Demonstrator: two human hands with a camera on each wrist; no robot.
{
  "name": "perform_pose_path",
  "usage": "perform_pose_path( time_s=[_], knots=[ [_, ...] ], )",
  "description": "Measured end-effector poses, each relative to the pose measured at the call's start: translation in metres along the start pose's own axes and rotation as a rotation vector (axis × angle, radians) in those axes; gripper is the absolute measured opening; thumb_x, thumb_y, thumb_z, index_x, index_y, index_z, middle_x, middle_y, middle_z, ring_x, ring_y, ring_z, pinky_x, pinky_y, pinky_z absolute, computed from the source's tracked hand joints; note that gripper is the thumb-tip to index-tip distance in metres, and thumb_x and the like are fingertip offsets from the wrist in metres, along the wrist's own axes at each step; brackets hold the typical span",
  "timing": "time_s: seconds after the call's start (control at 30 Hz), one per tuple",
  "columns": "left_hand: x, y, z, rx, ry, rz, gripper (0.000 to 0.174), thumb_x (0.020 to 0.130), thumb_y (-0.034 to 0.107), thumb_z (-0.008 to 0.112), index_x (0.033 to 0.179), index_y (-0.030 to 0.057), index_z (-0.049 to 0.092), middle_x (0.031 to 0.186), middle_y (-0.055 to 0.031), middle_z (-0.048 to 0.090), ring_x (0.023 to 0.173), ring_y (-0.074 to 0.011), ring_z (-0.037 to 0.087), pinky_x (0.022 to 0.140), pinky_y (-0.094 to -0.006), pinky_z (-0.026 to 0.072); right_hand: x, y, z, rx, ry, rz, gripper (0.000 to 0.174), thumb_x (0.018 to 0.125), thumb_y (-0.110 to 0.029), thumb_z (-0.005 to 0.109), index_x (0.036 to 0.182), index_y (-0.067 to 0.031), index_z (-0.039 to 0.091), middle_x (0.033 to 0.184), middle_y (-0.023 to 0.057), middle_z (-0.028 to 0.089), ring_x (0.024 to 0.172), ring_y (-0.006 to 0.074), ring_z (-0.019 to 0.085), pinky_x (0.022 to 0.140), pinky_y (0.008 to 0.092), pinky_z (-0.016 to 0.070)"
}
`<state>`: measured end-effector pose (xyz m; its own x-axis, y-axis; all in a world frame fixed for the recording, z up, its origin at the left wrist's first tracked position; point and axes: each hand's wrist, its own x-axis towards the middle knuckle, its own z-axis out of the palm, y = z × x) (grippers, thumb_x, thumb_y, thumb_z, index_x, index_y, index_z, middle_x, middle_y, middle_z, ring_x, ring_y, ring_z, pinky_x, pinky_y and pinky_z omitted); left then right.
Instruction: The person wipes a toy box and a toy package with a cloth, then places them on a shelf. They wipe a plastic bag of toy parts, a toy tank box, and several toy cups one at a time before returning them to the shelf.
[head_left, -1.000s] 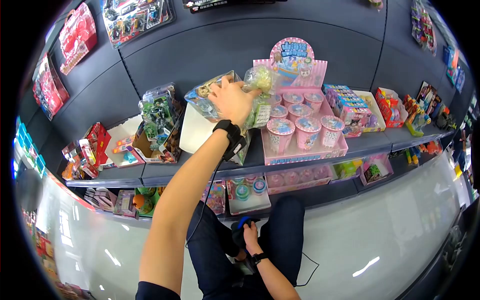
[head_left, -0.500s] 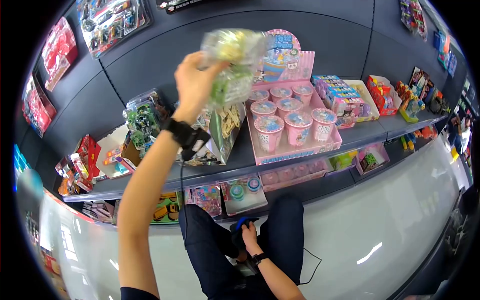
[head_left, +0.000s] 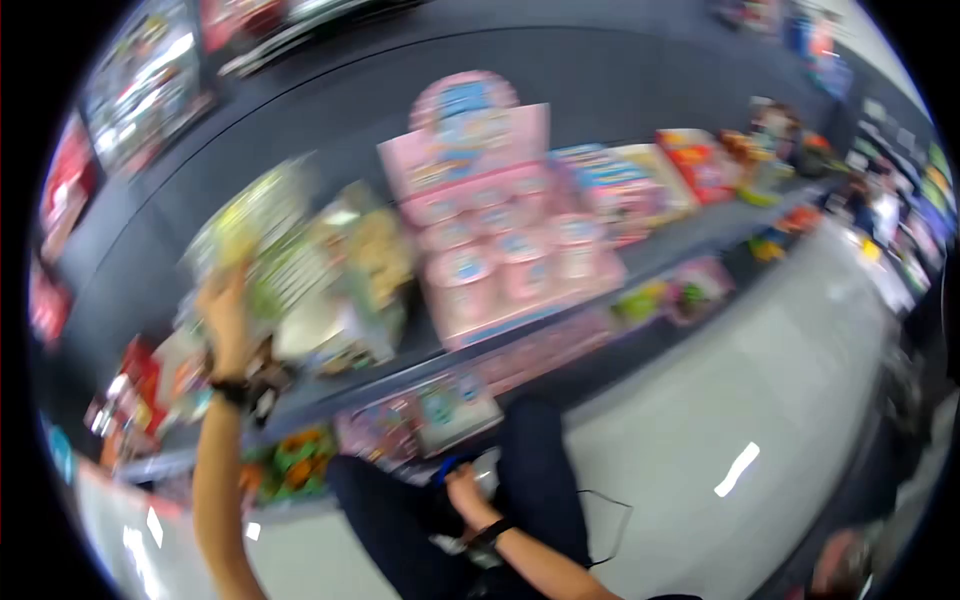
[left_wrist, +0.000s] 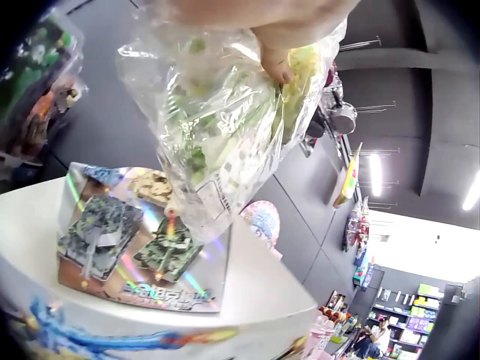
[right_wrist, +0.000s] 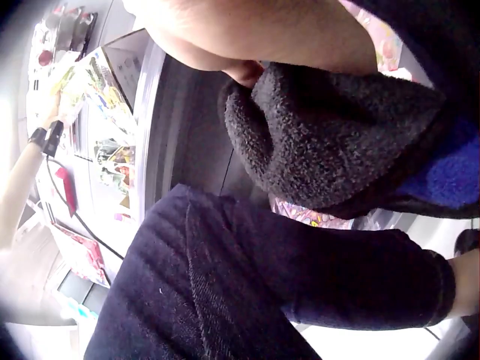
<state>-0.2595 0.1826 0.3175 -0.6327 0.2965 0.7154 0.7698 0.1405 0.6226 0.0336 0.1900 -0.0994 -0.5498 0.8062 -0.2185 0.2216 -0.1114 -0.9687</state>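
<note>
My left hand (head_left: 226, 318) holds a clear plastic bag with yellow and green contents (head_left: 262, 215) above the left part of the shelf. In the left wrist view the thumb presses into that crinkled bag (left_wrist: 217, 127), which hangs over a shiny card with tank pictures (left_wrist: 142, 240) in a white box (left_wrist: 262, 289). Down by my knees, my right hand (head_left: 468, 498) grips a dark cloth. The right wrist view shows this fuzzy cloth, dark with a blue part (right_wrist: 322, 139), under the right hand (right_wrist: 262, 34).
A pink display box with lidded cups (head_left: 520, 318) stands right of the bags. Farther right are small toy boxes (head_left: 615, 190). Packaged toys (head_left: 140, 90) hang at upper left, and a lower shelf holds more goods (head_left: 440, 405).
My left hand lifted the bag off the shelf goods and carried it left. The head view has turned and blurred. The right hand still grips the cloth.
</note>
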Motion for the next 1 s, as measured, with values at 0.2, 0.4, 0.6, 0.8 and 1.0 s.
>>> perform_pose_path(
  time_s=[0.2,0.4,0.6,0.8,1.0],
  knots=[
    [-0.013,-0.122,0.043,-0.179,-0.307,-0.155,0.042,0.098,0.027,0.052,0.122,-0.0072,0.056,0.11,-0.0126,0.063,0.099,-0.017,0.057,0.09,-0.0299,0.0438,0.01,0.003,-0.007,-0.009,-0.175,0.351,0.069,0.091,-0.038,0.047,0.143,0.003,0.03,0.146,0.0249,0.036,0.136,0.0361,0.035,0.111,0.0394,0.0297],
    [-0.072,-0.05,0.025,0.068,-0.45,0.053,0.028,0.087,0.019,0.061,0.106,-0.0015,0.063,0.093,-0.0159,0.064,0.085,-0.03,0.061,0.077,-0.0386,0.0479,-0.01,0.02,-0.005,-0.131,0.235,0.22,0.039,0.093,-0.035,0.044,0.108,-0.0014,0.056,0.105,0.017,0.059,0.094,0.0276,0.056,0.081,0.0429,0.0482],
    [-0.187,0.007,-0.083,0.518,0.208,0.148,0.028,0.08,0.009,0.061,0.108,0.0037,0.057,0.11,-0.0141,0.057,0.109,-0.0316,0.049,0.101,-0.0429,0.0311,0.023,0.003,-0.031,0.442,-0.005,0.231,0.02,0.088,-0.009,0.05,0.106,-0.0019,0.056,0.095,0.0048,0.057,0.085,0.0179,0.054,0.079,0.0307,0.0434],
    [-0.261,-0.062,-0.134,0.48,0.366,-0.193,0.029,0.08,0.003,0.062,0.107,0.002,0.053,0.115,-0.0142,0.051,0.111,-0.0307,0.046,0.098,-0.0412,0.0326,0.006,-0.016,-0.024,0.474,-0.016,0.293,0.018,0.089,-0.007,0.049,0.105,-0.0025,0.055,0.097,0.0056,0.058,0.087,0.0172,0.055,0.079,0.0304,0.0443],
    [-0.203,-0.031,-0.091,0.425,-0.036,0.129,0.043,0.075,0.013,0.072,0.113,0.0029,0.055,0.119,-0.0139,0.054,0.113,-0.0332,0.047,0.097,-0.0428,0.0354,0.015,0.012,-0.001,0.369,-0.024,0.259,0.015,0.087,-0.009,0.052,0.099,-0.0024,0.057,0.089,0.0056,0.06,0.082,0.0172,0.056,0.079,0.0317,0.0448]
  ],
)
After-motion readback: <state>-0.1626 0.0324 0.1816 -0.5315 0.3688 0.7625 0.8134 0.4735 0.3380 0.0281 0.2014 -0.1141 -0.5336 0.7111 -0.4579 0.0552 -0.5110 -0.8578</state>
